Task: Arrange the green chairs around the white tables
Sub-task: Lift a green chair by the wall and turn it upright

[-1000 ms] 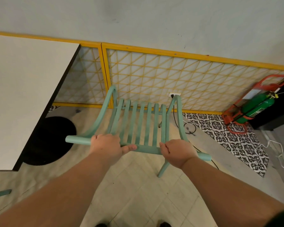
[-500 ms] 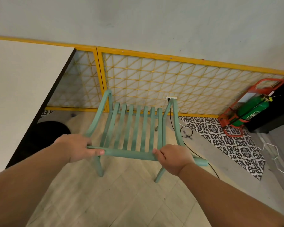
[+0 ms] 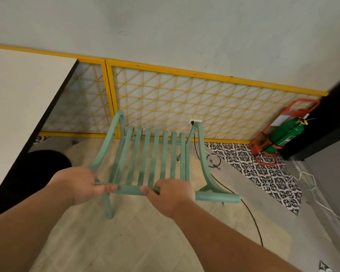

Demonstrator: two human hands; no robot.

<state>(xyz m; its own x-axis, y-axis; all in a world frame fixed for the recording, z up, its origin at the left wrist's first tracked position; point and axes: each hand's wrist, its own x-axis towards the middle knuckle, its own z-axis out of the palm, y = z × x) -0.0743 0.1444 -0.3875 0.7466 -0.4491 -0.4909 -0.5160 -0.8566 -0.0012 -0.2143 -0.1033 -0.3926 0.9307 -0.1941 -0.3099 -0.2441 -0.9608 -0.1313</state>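
A green slatted chair (image 3: 151,154) stands in front of me, seen from behind and above, its seat facing the yellow lattice wall. My left hand (image 3: 82,184) grips the left end of its top rail. My right hand (image 3: 171,194) grips the same rail near the middle. The right end of the rail sticks out past my right hand. A white table (image 3: 22,107) with a dark edge fills the left side, its round black base (image 3: 45,173) on the floor beside the chair's left side.
A yellow-framed lattice panel (image 3: 185,99) runs along the wall behind the chair. A green cylinder (image 3: 281,134) in a red stand sits at the right by a black cabinet (image 3: 330,122). Black and white cables (image 3: 251,213) trail over the floor and patterned tiles (image 3: 263,173).
The chair and both hands sit slightly further right and closer in the view. My left hand stays at the rail's left end, and the table takes up less of the left side.
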